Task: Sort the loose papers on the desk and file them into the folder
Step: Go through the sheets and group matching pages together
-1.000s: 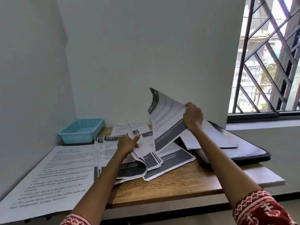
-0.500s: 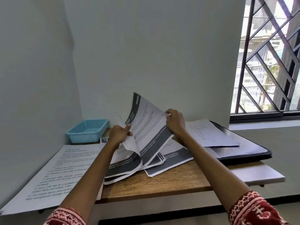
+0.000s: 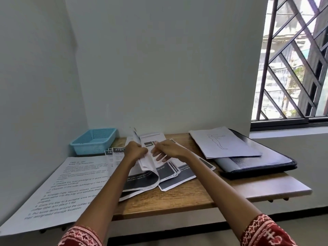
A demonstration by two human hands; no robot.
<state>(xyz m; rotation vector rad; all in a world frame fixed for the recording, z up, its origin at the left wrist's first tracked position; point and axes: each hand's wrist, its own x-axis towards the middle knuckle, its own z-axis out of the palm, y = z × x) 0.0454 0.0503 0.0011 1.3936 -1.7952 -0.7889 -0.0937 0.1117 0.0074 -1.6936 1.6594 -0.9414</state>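
A messy pile of printed papers (image 3: 150,176) with dark bands lies in the middle of the wooden desk (image 3: 177,197). My left hand (image 3: 135,151) grips several sheets of the pile, folded up and back. My right hand (image 3: 166,150) rests on the sheets beside it, fingers spread over a page. An open black folder (image 3: 262,160) lies at the right of the desk, with a white sheet showing a body outline (image 3: 223,144) on top of it.
A light blue plastic basket (image 3: 93,142) stands at the back left corner. A large printed instruction sheet (image 3: 58,190) covers the desk's left side and overhangs the front edge. Walls close off the back and left; a barred window (image 3: 292,64) is at the right.
The sheet my right hand held high has come down onto the pile. Both hands have met over the papers, and the camera has tilted so the desk sits lower in view.
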